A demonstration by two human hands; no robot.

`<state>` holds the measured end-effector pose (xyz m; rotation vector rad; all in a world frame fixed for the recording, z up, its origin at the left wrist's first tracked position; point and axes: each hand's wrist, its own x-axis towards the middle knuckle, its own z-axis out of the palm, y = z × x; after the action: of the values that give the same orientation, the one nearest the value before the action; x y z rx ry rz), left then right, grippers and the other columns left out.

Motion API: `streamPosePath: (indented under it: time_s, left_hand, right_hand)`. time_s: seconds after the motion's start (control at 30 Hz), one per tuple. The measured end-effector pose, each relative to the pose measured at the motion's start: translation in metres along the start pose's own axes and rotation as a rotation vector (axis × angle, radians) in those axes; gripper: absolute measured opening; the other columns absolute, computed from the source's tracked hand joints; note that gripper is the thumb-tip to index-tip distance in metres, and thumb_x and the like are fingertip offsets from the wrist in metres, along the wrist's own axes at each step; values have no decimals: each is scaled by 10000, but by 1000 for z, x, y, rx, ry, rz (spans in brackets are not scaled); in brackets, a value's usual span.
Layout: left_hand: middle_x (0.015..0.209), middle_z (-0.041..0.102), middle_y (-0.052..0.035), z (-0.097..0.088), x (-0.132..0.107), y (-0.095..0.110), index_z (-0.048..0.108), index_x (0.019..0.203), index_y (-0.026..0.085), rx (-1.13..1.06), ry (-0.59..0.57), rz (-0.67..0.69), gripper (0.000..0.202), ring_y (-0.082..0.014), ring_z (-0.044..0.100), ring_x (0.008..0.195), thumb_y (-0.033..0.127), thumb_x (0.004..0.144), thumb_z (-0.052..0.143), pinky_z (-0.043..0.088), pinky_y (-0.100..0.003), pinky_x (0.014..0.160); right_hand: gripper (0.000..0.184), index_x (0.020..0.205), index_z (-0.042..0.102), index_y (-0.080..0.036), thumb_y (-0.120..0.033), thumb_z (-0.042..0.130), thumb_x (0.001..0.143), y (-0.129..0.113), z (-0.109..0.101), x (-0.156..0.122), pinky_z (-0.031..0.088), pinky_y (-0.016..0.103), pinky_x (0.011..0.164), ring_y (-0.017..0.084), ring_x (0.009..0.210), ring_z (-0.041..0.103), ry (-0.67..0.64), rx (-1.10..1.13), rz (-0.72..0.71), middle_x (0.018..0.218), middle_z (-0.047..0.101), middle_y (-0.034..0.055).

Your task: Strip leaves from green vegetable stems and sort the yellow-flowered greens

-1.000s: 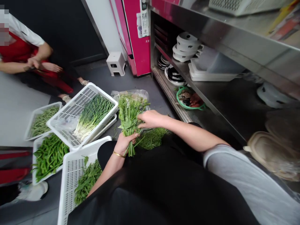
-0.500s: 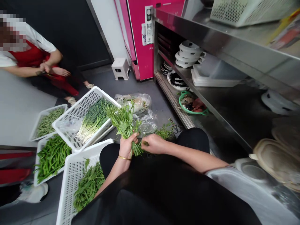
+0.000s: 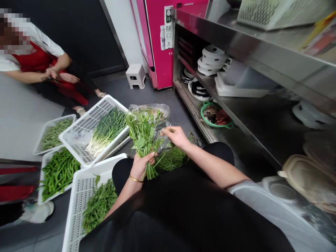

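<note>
- Head view: the bunch of leafy greens point(image 3: 143, 134) is held nearly upright over the lap, just in front of the knees; its stems are clamped in the left hand point(image 3: 141, 163), whose fingers are wrapped tight around them; a gold bangle point(image 3: 135, 179) is seen at that wrist.
- The right hand point(image 3: 176, 135) is now found up at the leafy top of the bunch, on its right side; half a second ago it was seen low, beside the left hand at the stem ends; a second ago it was likewise up among the leaves.
- The right-hand fingers point(image 3: 166, 132) are curled toward the leaves; whether a leaf is pinched between them or they stand slightly apart cannot be told.
- From that shift it is judged that the stem ends have been left for the moment and the upper leaves are being picked over; the bunch has been kept in the same grip throughout and has not been set down.
- Loose green trimmings point(image 3: 172, 159) are heaped under the right forearm, just beside the stems; a crumpled plastic bag point(image 3: 154, 110) lies behind the bunch.
- A near white basket point(image 3: 76, 210) with picked greens point(image 3: 98, 204) stands by the left knee; beyond it the scallions point(image 3: 106, 129) and green peppers point(image 3: 59, 171) are seen in their own baskets, unmoved.
- A co-worker point(image 3: 39, 66) sits well apart at the upper left, hands held together over a red apron.
</note>
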<state>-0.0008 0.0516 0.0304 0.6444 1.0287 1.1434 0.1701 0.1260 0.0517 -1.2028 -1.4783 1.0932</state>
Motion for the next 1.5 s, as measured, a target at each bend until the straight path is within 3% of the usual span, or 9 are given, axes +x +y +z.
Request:
streamPosePath:
  time_s: [0.13, 0.23, 0.43, 0.57, 0.7, 0.83, 1.17, 1.33, 1.5]
  left_hand:
    - [577, 598, -26, -11, -4, 9, 590, 763, 97, -48, -12, -6, 248, -19, 369, 393, 158, 585, 752, 267, -158, 386]
    - [594, 603, -36, -20, -4, 15, 590, 728, 90, -65, 8, -22, 227, -16, 366, 401, 162, 586, 752, 277, -160, 389]
    - [595, 597, -32, -19, -4, 16, 604, 798, 91, -55, -27, -20, 242, -19, 367, 403, 151, 607, 740, 260, -152, 380]
    - [567, 563, -7, -15, -9, 17, 603, 790, 94, -84, -79, -36, 199, -6, 334, 390, 145, 638, 722, 257, -147, 383]
    - [594, 575, -17, -23, -17, 22, 604, 803, 105, -115, -83, -50, 204, -1, 308, 382, 148, 637, 716, 222, -144, 366]
    - [593, 577, -13, -30, -16, 21, 601, 805, 117, -113, -38, -28, 220, -6, 307, 384, 154, 625, 723, 228, -148, 368]
    - [574, 605, -26, -18, -13, 7, 600, 730, 106, 170, 74, 91, 228, -62, 433, 418, 189, 591, 760, 332, -193, 401]
    - [596, 619, -49, -22, -16, 6, 601, 775, 99, 44, 22, -1, 253, -36, 393, 399, 169, 588, 757, 290, -171, 387]
    - [594, 615, -36, -28, -11, -1, 611, 772, 107, 13, 77, 67, 236, -42, 398, 401, 171, 595, 755, 300, -181, 394]
  right_hand:
    - [387, 725, 657, -136, -449, 458, 839, 13, -48, -3, 405, 231, 669, 129, 692, 566, 215, -247, -115, 722, 647, 30]
    - [333, 655, 641, -155, -463, 573, 761, 23, -69, -20, 388, 244, 600, 146, 614, 557, -169, -650, 23, 602, 608, 27]
    - [482, 1056, 600, -168, -518, 609, 725, -5, -14, -26, 395, 238, 631, 138, 709, 564, -401, -513, -94, 821, 641, 39]
    - [327, 735, 575, -139, -465, 587, 755, -26, 1, 0, 342, 200, 511, 70, 502, 442, -631, -144, -126, 565, 523, -37]
    - [336, 652, 452, -190, -451, 413, 860, -12, -52, 8, 200, 175, 377, 49, 367, 192, -199, 232, -71, 453, 286, -103]
    - [363, 608, 470, -195, -398, 350, 884, 20, -92, -10, 235, 196, 381, 77, 388, 217, -162, -204, 8, 447, 269, -98]
    - [292, 958, 589, -190, -420, 430, 871, -18, -1, -19, 342, 236, 617, 156, 650, 550, -326, -755, -210, 692, 609, 32]
    - [439, 741, 549, -164, -481, 288, 898, -11, -16, -4, 309, 220, 517, 84, 460, 371, -157, -245, -47, 557, 475, -16]
    - [400, 779, 610, -149, -539, 612, 692, -1, -13, -18, 312, 215, 530, 75, 508, 377, -411, -194, 107, 574, 488, -39]
